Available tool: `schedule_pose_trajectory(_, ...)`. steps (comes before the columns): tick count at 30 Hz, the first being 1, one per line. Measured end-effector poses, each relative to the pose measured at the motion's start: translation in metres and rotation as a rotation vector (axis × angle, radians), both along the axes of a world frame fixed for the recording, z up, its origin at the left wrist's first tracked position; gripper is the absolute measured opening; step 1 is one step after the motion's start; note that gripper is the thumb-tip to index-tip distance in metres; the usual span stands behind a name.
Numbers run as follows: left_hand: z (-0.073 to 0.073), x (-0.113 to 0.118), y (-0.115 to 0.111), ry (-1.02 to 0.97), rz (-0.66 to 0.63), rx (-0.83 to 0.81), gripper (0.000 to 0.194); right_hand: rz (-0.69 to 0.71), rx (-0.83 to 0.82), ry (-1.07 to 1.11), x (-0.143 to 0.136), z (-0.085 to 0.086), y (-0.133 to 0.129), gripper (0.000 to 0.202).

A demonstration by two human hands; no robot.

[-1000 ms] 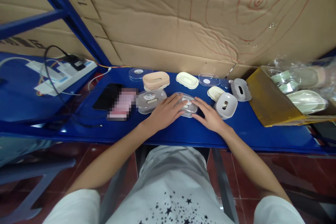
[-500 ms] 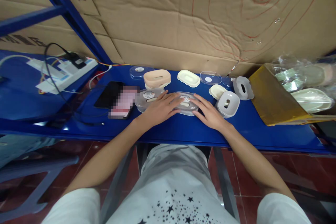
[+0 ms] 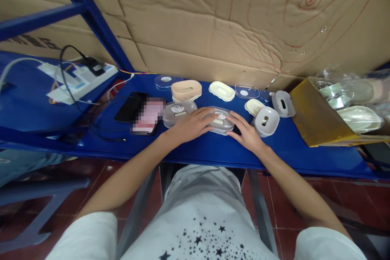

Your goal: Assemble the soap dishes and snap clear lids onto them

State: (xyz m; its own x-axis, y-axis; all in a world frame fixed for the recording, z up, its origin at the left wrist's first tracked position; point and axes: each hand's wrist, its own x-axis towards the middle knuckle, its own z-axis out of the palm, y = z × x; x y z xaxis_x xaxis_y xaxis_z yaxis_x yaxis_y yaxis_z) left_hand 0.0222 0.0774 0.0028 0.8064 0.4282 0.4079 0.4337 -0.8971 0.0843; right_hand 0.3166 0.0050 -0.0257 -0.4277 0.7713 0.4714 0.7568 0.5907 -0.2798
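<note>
Change since the preceding views is slight: both hands remain on the same clear-lidded case (image 3: 220, 125), while the camera's angle has shifted a little. The case lies flat on the bench (image 3: 207, 152), between a second lidded case (image 3: 170, 120) and a gray cover (image 3: 272, 125).

Left hand (image 3: 191, 125): grip open, fingers extended across the left part of the lid. Right hand (image 3: 249, 135): grip likewise open — fingers and thumb spread at the case's right end. Applied pressure cannot be determined.

The peach cover (image 3: 181, 91) and cream tray (image 3: 222, 91) behind keep their places. Judged from this — steady contact, unchanged layout — the work appears to be at a steadying or pressing stage.
</note>
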Motion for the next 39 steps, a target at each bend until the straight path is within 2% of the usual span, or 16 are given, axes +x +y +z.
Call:
schedule_pose_trajectory(8,0.002,0.001,-0.001,-0.048,-0.013,-0.034,0.046,-0.022,0.003,-0.032,0.000,-0.001,-0.002,0.065)
schedule_pose_trajectory(15,0.012,0.004,-0.004,0.017,0.008,-0.047,0.044,-0.054,-0.063,-0.062,-0.004,0.000,-0.003,0.066)
schedule_pose_trajectory(22,0.004,0.003,-0.015,0.087,0.072,0.052,0.046,-0.070,-0.018,-0.140,-0.008,-0.004,-0.006,0.059)
schedule_pose_trajectory(25,0.005,0.001,-0.019,0.072,0.080,0.061,0.046,-0.039,0.009,-0.124,-0.009,0.001,-0.005,0.057)
schedule_pose_trajectory(28,0.009,-0.003,-0.023,0.052,0.105,0.087,0.045,0.017,0.009,-0.158,-0.007,0.013,-0.005,0.056)
schedule_pose_trajectory(30,0.010,-0.005,-0.026,0.043,0.135,0.119,0.044,-0.057,0.036,-0.164,-0.001,0.021,-0.010,0.055)
schedule_pose_trajectory(32,0.009,-0.005,-0.027,0.028,0.169,0.137,0.042,-0.284,0.099,-0.133,0.009,0.024,-0.020,0.055)
schedule_pose_trajectory(34,0.008,-0.003,-0.028,0.018,0.202,0.134,0.041,-0.538,0.146,-0.105,0.020,0.021,-0.035,0.054)
schedule_pose_trajectory(35,0.007,0.000,-0.029,0.016,0.221,0.128,0.041,-0.624,0.148,-0.103,0.025,0.017,-0.044,0.051)
schedule_pose_trajectory(37,0.007,0.006,-0.031,0.016,0.260,0.114,0.041,-0.661,0.111,-0.113,0.033,0.010,-0.065,0.043)
schedule_pose_trajectory(39,0.009,0.013,-0.038,0.006,0.282,0.102,0.044,-0.556,0.041,-0.122,0.036,0.006,-0.088,0.036)
